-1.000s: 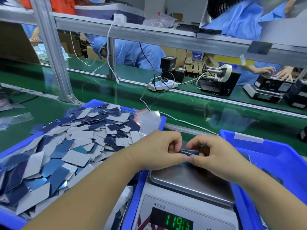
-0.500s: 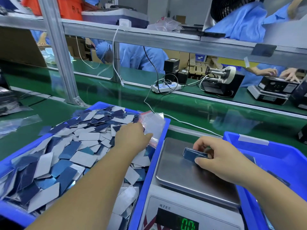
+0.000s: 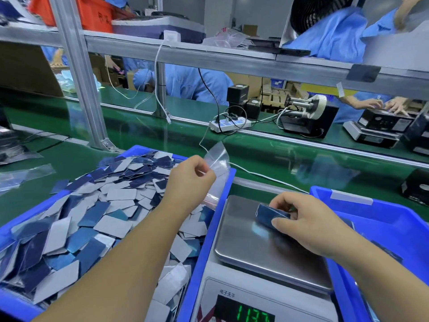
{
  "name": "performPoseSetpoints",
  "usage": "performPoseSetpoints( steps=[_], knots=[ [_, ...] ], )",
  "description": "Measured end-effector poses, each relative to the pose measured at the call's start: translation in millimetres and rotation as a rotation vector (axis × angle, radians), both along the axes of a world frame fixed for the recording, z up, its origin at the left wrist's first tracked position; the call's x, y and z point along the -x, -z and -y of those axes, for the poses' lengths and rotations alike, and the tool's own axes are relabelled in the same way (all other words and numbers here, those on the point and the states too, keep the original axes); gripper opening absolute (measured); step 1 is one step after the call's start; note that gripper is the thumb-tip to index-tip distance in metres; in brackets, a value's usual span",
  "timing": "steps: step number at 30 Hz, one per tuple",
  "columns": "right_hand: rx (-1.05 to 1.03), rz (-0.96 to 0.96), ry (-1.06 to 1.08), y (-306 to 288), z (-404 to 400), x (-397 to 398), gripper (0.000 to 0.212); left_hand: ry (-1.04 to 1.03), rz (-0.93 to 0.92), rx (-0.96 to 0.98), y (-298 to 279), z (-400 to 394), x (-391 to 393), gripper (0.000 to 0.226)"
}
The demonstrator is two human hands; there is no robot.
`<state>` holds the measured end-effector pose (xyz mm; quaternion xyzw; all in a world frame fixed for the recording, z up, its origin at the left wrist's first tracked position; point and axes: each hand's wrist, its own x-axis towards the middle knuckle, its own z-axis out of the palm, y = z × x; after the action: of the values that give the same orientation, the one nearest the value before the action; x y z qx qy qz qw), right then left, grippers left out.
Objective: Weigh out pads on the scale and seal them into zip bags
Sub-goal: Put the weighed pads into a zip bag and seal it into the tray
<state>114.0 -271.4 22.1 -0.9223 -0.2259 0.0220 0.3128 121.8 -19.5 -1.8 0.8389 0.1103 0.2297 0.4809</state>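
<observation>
Ahead of you: green conveyor belt (image 3: 267, 156), aluminium shelf rail (image 3: 209, 54) overhead, slanted post (image 3: 79, 77) far left, blue-coated workers (image 3: 192, 82) beyond.

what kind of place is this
Most likely a factory packing line: a green conveyor belt, a blue bin heaped with pads, a digital scale, and blue-coated workers opposite.

Bright, even overhead light. Soft glare streaks the brushed steel scale platter (image 3: 255, 247) and the glossy green conveyor belt (image 3: 290, 159). Wide-angle bending curves the aluminium shelf rail (image 3: 209, 54); edges are slightly soft.
</observation>
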Motion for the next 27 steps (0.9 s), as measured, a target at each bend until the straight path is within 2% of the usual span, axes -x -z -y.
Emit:
performPoseSetpoints(
  steps=[4, 7, 12, 14, 17, 19, 21, 24, 27],
  knots=[
    [-0.560, -0.272, 0.016, -4, -2, 2, 0.014, 0.274, 0.075, 0.220, -12, 24, 14, 0.021],
    [-0.764, -0.347, -0.003, -7, -4, 4, 0.011, 0.414, 0.081, 0.378, -14, 39, 20, 0.025],
    [-0.850, -0.319, 0.023, -7, -9, 8, 0.011, 0.504, 0.042, 0.471, -18, 52, 25, 0.025],
    [-0.894, -0.281, 0.024, -7, -9, 7, 0.019, 0.525, 0.011, 0.545, -20, 51, 27, 0.032],
    [-0.949, -0.238, -0.001, -6, -9, 7, 0.029, 0.562, -0.140, 0.743, -21, 52, 29, 0.046],
    [-0.966, -0.227, -0.034, -6, -8, 8, 0.030, 0.550, -0.231, 0.792, -21, 52, 30, 0.048],
    [-0.952, -0.228, -0.069, -6, -8, 9, 0.028, 0.586, -0.256, 0.739, -20, 52, 30, 0.042],
    [-0.898, -0.239, -0.103, -6, -7, 9, 0.016, 0.671, -0.216, 0.629, -22, 51, 32, 0.010],
    [-0.856, -0.235, -0.116, -5, -6, 8, 0.014, 0.723, -0.212, 0.561, -21, 48, 30, 0.003]
  ],
)
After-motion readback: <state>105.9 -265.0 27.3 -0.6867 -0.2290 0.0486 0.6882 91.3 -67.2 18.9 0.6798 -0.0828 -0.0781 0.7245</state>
